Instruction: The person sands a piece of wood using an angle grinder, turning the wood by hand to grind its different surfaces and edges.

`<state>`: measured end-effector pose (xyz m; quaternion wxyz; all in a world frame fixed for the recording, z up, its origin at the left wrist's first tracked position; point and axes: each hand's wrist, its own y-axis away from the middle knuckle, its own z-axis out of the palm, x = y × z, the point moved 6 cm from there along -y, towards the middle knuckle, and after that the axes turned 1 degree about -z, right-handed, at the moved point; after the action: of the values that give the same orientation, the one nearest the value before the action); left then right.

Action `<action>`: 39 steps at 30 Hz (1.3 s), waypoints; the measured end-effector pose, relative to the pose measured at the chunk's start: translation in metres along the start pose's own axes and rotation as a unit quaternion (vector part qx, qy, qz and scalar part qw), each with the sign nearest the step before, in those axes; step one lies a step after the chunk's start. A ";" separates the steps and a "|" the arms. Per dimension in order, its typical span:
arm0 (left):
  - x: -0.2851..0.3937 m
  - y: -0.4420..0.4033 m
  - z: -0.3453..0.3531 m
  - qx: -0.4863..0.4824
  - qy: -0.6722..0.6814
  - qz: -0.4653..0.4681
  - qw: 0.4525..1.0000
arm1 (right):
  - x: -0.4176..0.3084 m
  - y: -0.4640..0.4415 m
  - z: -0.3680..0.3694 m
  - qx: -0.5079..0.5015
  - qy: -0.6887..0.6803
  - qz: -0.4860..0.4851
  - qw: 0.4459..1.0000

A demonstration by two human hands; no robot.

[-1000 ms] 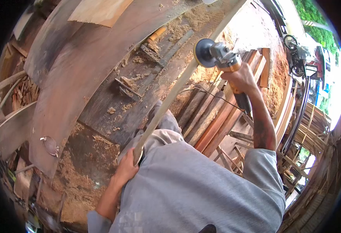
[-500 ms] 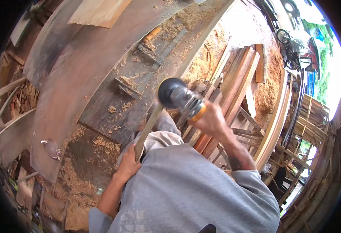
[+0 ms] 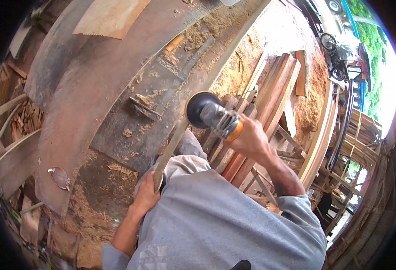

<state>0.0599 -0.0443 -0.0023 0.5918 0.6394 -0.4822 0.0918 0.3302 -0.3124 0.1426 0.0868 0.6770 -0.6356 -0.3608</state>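
Observation:
My right hand (image 3: pixel 251 140) is wrapped round the yellow and grey body of an angle grinder (image 3: pixel 220 118). The grinder's round black disc (image 3: pixel 201 109) lies against or just over a long narrow wooden strip (image 3: pixel 173 146), which slants from my lap up toward the top. Around the strip's near end, beside my thigh, my left hand (image 3: pixel 147 192) is closed. Whether the disc touches the wood cannot be made out.
Large curved boards (image 3: pixel 78 96) lie on the left. Stacked planks (image 3: pixel 274 96) and sawdust (image 3: pixel 317 101) are on the right. A clamp-like tool (image 3: pixel 146 108) rests on the shaving-strewn dark surface. Motorcycles (image 3: pixel 333 56) stand at the upper right.
Over the last second, my right hand and the grinder have moved down and left along the strip, nearer my lap. My left hand has barely moved and keeps its grip.

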 end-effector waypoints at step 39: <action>0.002 0.006 -0.015 -0.059 0.080 -0.111 0.989 | 0.138 -0.196 -0.170 0.267 0.156 -0.144 0.940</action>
<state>0.0632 -0.0313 0.0071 0.6718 0.6435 -0.3636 0.0481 0.5789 -0.4632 0.1013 -0.0515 0.8074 -0.5827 -0.0762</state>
